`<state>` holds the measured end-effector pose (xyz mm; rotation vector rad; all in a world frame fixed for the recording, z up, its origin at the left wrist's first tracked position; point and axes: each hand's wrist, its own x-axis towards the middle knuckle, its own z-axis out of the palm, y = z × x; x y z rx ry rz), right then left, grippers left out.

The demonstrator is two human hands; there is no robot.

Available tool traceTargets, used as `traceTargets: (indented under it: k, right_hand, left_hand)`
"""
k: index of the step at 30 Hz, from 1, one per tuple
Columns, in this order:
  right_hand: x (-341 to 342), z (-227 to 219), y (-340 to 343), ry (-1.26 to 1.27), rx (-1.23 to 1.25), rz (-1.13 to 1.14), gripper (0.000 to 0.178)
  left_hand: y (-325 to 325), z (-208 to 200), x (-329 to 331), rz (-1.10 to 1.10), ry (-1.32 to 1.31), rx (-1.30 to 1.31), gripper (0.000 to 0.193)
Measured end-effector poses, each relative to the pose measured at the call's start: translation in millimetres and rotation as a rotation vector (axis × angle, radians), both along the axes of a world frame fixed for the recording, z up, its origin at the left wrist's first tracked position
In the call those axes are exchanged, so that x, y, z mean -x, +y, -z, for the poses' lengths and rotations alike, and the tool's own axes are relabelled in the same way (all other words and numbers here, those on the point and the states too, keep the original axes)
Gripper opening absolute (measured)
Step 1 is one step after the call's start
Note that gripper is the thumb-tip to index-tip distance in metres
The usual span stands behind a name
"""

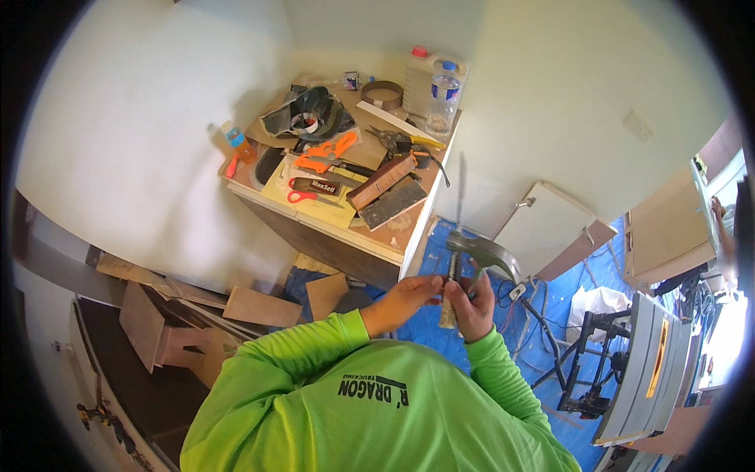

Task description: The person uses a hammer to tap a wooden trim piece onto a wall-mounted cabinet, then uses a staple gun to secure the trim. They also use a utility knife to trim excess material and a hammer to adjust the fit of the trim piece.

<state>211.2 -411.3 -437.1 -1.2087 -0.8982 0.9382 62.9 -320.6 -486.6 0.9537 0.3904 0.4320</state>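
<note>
In front of my chest, my right hand [475, 308] is closed round the handle of a claw hammer [486, 252]. The hammer is upright, its grey curved claw bending to the right and its handle end showing below my fingers. My left hand [405, 303] meets it from the left, thumb and fingertips pinched together beside the handle. Whatever lies between those fingertips is too small to make out. A thin grey strip [462, 189] stands up above the hammer head; it is blurred, and I cannot tell what holds it.
Ahead, a cabinet top [403, 236] bears scissors [301, 196], orange-handled tools [336, 146], a wooden block [381, 181], a water bottle [444, 98] and a jug [414, 79]. Blue sheeting [440, 342] covers the floor. A table saw [649, 370] stands right; boards [263, 305] lie left.
</note>
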Motion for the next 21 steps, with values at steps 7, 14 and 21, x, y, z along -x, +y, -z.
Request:
traceTargets:
  k: [7, 14, 21]
  right_hand:
    - [1, 14, 95, -0.151, -0.033, -0.189, 0.068]
    - [-29, 8, 167, -0.295, 0.226, 0.082, 0.034]
    - [-119, 43, 298, -0.813, 0.138, -0.102, 0.028]
  left_hand:
    - [68, -1, 0, -0.324, -0.036, -0.033, 0.033]
    - [168, -16, 19, -0.531, 0.653, -0.602, 0.036]
    - [285, -7, 31, -0.765, 1.115, -1.246, 0.039]
